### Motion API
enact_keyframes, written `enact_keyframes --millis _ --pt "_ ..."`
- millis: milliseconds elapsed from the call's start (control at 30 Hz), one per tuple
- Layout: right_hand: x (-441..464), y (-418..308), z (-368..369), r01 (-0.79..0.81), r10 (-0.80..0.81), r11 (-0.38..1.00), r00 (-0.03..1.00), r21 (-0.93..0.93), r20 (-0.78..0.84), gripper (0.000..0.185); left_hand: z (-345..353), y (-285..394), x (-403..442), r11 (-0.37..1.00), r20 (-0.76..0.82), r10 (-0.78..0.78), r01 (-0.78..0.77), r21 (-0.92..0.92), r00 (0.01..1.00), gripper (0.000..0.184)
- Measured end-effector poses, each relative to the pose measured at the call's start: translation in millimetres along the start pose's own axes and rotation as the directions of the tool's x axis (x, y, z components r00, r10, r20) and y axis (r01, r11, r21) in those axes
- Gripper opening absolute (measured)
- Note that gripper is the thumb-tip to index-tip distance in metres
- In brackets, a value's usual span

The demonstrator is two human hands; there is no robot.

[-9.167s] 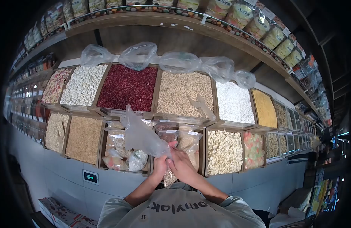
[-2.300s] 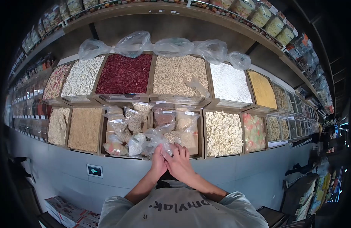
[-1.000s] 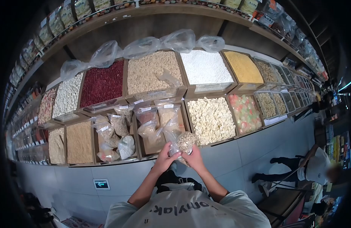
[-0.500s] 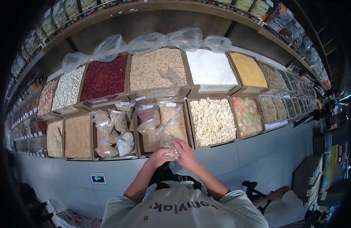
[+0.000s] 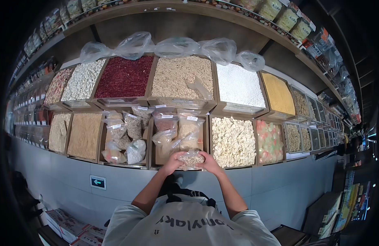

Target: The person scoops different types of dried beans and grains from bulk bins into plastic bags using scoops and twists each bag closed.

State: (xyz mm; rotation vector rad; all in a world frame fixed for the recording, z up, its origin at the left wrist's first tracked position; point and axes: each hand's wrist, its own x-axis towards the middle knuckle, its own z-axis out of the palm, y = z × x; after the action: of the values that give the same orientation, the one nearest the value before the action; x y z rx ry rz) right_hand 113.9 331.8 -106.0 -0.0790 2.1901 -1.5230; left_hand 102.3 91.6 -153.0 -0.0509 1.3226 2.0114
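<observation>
- A shopper's-eye view at a bulk-goods display: the left hand and right hand meet just in front of the open crate in the lower row.
- Between them, a clear plastic bag of small pale pieces sits at the crate's front edge, overlapping it in view; whether it touches the wood cannot be told.
- The grip is firm on both sides: each hand grasps one end of the bag, with the thumbs near its upper edge.
- Inside the crate, filled and labelled bags lie behind the held one, among them a pale-filled pack.
- Immediately left of the crate, a second compartment holds more packs, including a white-filled bag; farther left lie brown grains.
- Immediately right of the crate, cream-coloured slices fill a bin, with colourful wrapped pieces beyond.
- Behind the crate, the upper row shows dark-red beans, beige grains with a clear scoop on them, and white pellets.
- Well in front of the crate and to its left, a green arrow sign marks the tiled floor.
</observation>
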Motion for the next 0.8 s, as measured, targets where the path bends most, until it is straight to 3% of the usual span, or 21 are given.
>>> enact_keyframes --millis 33,100,133,200,233,300,333,433,500,567,633,700,733,800 --pt "3 -3 2 0.003 -0.003 1.0 1.0 -0.006 0.008 0.06 -1 -6 5 1.0 -0.007 0.006 -0.006 -0.005 1.0 0.06" --pt "5 -4 7 0.128 -0.161 0.946 0.983 -0.299 -0.088 0.06 -2 -19 10 0.911 -0.11 0.336 -0.292 0.292 0.936 0.054" --pt "6 1 11 0.129 -0.159 0.946 0.984 -0.298 -0.08 0.06 -3 -26 9 0.912 -0.118 0.335 -0.29 0.29 0.935 0.054" --pt "9 5 18 0.136 -0.164 0.956 0.983 -0.261 -0.089 0.062 -6 -31 6 0.706 -0.059 0.536 -0.409 0.577 0.842 0.053" --pt "7 6 22 0.139 -0.165 0.956 0.983 -0.258 -0.081 0.062 -5 -32 2 0.707 -0.067 0.536 -0.404 0.58 0.842 0.053" --pt "3 6 29 0.121 -0.147 0.935 0.988 -0.333 -0.056 0.061 3 -30 -8 0.52 0.004 0.583 -0.377 0.766 0.812 0.053" --pt "3 15 34 0.144 -0.187 0.916 0.979 -0.375 -0.082 0.063 10 -24 -15 0.567 -0.012 0.54 -0.354 0.744 0.841 0.053" --pt "2 28 44 0.221 -0.315 0.873 0.936 -0.435 -0.157 0.063 20 -21 -23 0.532 -0.037 0.573 -0.337 0.777 0.818 0.054" --pt "-3 31 51 0.213 -0.311 0.878 0.934 -0.428 -0.175 0.064 17 -24 -25 0.504 -0.026 0.577 -0.331 0.797 0.816 0.055" --pt "-6 31 57 0.176 -0.329 0.849 0.913 -0.498 -0.239 0.067 15 -25 -26 0.382 0.049 0.592 -0.333 0.862 0.805 0.055" --pt "-8 30 59 0.153 -0.291 0.854 0.933 -0.497 -0.213 0.067 11 -22 -33 0.365 0.056 0.539 -0.293 0.884 0.84 0.055" --pt "-10 29 60 0.138 -0.292 0.844 0.929 -0.519 -0.229 0.067 13 -19 -41 0.226 0.099 0.489 -0.235 0.945 0.867 0.059" --pt "-10 29 60 0.125 -0.269 0.827 0.944 -0.548 -0.191 0.071 16 -17 -46 0.223 0.089 0.499 -0.226 0.948 0.862 0.059" --pt "-13 29 62 0.134 -0.284 0.796 0.944 -0.59 -0.169 0.074 22 -15 -56 0.162 0.067 0.443 -0.153 0.975 0.894 0.07"
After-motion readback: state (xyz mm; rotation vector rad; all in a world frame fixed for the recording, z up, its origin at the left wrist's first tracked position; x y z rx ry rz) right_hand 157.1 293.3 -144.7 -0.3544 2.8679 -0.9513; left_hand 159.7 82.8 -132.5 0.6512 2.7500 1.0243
